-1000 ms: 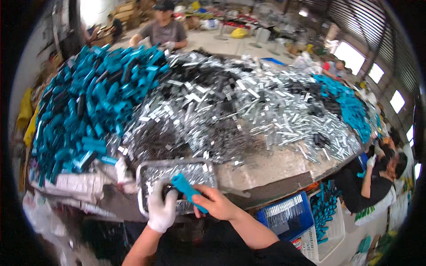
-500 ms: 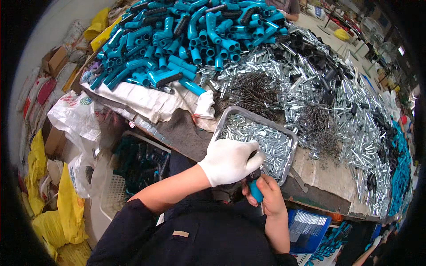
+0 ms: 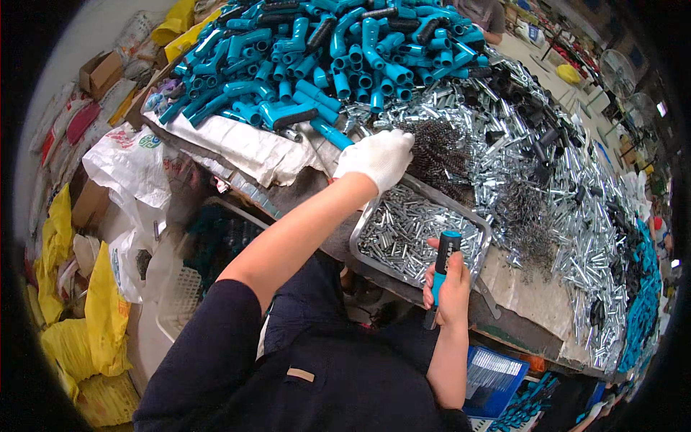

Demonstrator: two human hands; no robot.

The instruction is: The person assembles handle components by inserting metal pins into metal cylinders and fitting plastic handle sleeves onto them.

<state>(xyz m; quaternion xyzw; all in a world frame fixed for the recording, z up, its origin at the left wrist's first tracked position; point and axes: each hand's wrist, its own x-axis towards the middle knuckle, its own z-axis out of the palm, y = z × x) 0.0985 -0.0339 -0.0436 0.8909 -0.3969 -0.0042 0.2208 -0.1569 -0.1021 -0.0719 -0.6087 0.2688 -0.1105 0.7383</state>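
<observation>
My left hand (image 3: 379, 159), in a white glove, reaches over the tray's far edge to the heap of dark coil springs (image 3: 440, 153). Its fingers curl down at the springs; whatever they grip is hidden. My bare right hand (image 3: 452, 291) is closed around a black and teal tool handle (image 3: 449, 248), held upright with a metal piece protruding below the fist. This handle stands in front of a metal tray (image 3: 353, 241) full of small silver pins (image 3: 410, 229).
Teal angled tubes (image 3: 335, 43) are heaped at the back. Silver tubes (image 3: 576, 230) cover the right side, beside thin wire springs (image 3: 529, 216). A flat metal strip (image 3: 490, 299) lies by the tray. White basket (image 3: 176, 295) and yellow sacks (image 3: 108, 317) stand left, a blue box (image 3: 497, 381) lower right.
My left hand has left the handle and moved up and away to the dark springs. My right hand has risen slightly, now showing the handle upright. The whole view has shifted a little.
</observation>
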